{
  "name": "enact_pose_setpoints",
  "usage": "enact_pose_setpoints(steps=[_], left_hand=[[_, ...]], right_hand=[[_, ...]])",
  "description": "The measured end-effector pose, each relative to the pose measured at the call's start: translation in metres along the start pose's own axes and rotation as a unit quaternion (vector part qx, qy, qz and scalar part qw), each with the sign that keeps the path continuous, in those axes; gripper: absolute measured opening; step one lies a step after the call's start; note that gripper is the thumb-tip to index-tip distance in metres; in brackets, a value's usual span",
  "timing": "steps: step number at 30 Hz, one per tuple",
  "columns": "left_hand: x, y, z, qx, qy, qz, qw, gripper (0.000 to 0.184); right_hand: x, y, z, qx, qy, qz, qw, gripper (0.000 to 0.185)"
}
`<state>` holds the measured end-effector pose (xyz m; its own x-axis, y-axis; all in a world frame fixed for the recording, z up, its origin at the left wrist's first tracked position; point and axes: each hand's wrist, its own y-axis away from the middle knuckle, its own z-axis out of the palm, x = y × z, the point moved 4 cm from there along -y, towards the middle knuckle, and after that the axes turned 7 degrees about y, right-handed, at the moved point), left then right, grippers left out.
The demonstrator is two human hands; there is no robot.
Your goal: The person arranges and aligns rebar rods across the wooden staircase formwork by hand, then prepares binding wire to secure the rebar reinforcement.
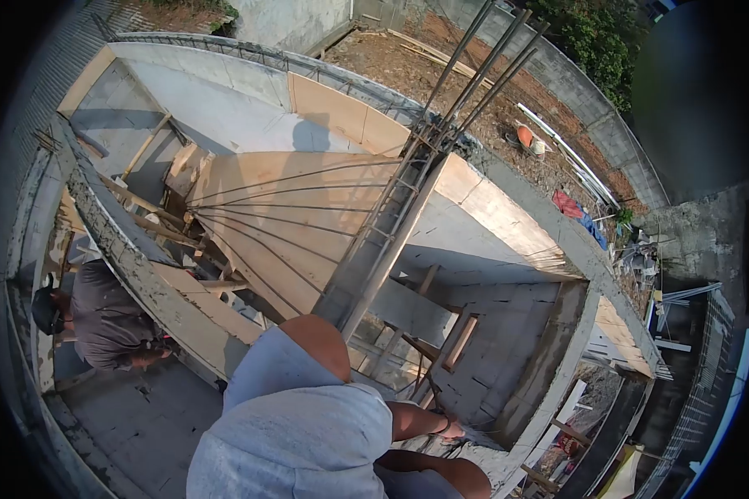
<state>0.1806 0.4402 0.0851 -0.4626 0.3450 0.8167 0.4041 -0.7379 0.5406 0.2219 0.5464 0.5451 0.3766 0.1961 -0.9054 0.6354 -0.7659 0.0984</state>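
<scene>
My right hand [451,429] reaches out past my grey shirt [295,441], low at the right of centre, close to the top of a block wall [478,449]. Its fingers look curled, but what they hold, if anything, is too small to make out. A thin wire or rod seems to lie near the fingers. My left hand is hidden behind my body. My bent knees [320,345] show on either side of the arm. Just ahead runs a rebar cage [391,212] inside a beam form, with several loose bars [291,183] fanning out over a plywood panel [275,220].
Upright rebar [478,66] sticks up at the beam's far end. Deep room openings lie between the wall tops, with timber props [146,145] below. A co-worker in a dark shirt [112,316] bends at the left. Dirt ground [474,108] stretches beyond the walls.
</scene>
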Motion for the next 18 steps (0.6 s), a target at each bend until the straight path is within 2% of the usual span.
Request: enact_pose_setpoints(steps=[2,4,5,6,7,8,10,11,13,15,16,18], left_hand=[[0.031,-0.021,-0.020,0.039,0.123,0.010,0.992,0.056],[0.099,0.012,-0.072,0.064,0.252,0.013,0.966,0.058],[0.131,0.033,-0.102,0.083,0.341,0.004,0.936,0.056],[0.150,0.028,-0.132,0.109,0.411,0.064,0.903,0.053],[0.179,0.057,-0.169,0.113,0.467,0.054,0.875,0.053],[0.199,0.092,-0.207,0.156,0.475,0.117,0.858,0.052],[0.233,0.160,-0.274,0.247,0.532,0.163,0.793,0.053],[0.242,0.195,-0.305,0.279,0.525,0.222,0.773,0.054],[0.253,0.274,-0.352,0.274,0.563,0.252,0.738,0.053],[0.257,0.343,-0.380,0.296,0.544,0.296,0.728,0.052],[0.255,0.365,-0.389,0.312,0.521,0.311,0.731,0.051],[0.240,0.390,-0.402,0.339,0.511,0.315,0.725,0.048]], right_hand=[[0.002,-0.036,0.047,-0.038,0.014,-0.054,0.998,0.032],[-0.007,-0.055,0.112,-0.090,0.033,-0.105,0.990,0.035],[-0.025,-0.042,0.155,-0.148,0.031,-0.169,0.974,0.024],[-0.043,-0.024,0.202,-0.206,0.020,-0.232,0.951,0.023],[-0.051,-0.014,0.239,-0.217,0.031,-0.268,0.938,0.024],[-0.053,-0.005,0.273,-0.225,0.040,-0.305,0.925,0.026],[-0.052,0.000,0.329,-0.318,0.035,-0.320,0.892,0.024],[-0.054,0.015,0.356,-0.357,0.025,-0.335,0.871,0.023],[-0.055,0.048,0.394,-0.434,0.009,-0.352,0.829,0.022],[-0.052,0.083,0.422,-0.508,-0.009,-0.355,0.785,0.020],[-0.048,0.099,0.431,-0.545,-0.033,-0.339,0.766,0.020],[-0.042,0.129,0.439,-0.578,-0.018,-0.368,0.728,0.021]])
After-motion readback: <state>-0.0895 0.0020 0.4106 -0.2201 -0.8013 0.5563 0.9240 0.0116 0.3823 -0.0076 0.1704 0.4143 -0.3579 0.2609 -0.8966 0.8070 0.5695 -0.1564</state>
